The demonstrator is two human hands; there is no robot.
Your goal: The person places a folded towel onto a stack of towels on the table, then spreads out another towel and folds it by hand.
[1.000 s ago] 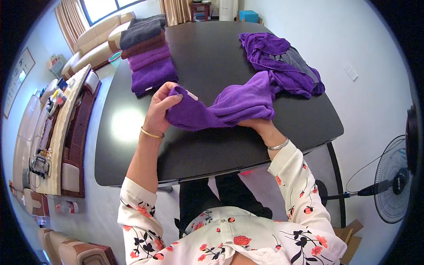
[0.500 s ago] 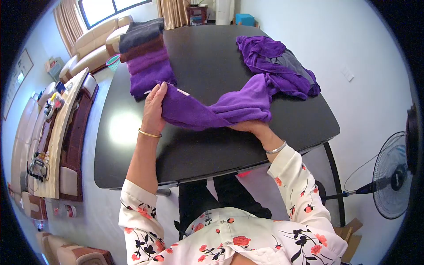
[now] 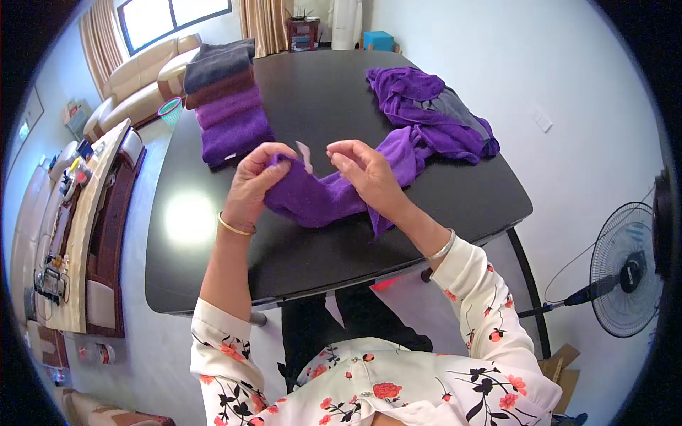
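My left hand (image 3: 252, 183) pinches one end of a purple towel (image 3: 312, 202), and a small white label (image 3: 305, 156) sticks up from its edge. Across the label, my right hand (image 3: 373, 181) hovers over the towel with thumb and fingers apart, holding nothing. The towel's far end runs back to a crumpled heap of purple and grey cloths (image 3: 447, 121) on the right of the table. Left of centre, beyond my left hand, lies a row of folded towels (image 3: 227, 110) in grey, brown and purple shades.
The dark table (image 3: 312, 85) stretches ahead with rounded corners. A standing fan (image 3: 629, 273) is off to the right, near the wall. Along the left are a long wooden table (image 3: 78, 270) and a sofa (image 3: 145, 74). A green basket (image 3: 170, 110) stands beyond the left edge.
My right hand has come out from under the towel and risen toward the label, fingers now free. The left hand has shifted slightly nearer, still gripping the towel's end.
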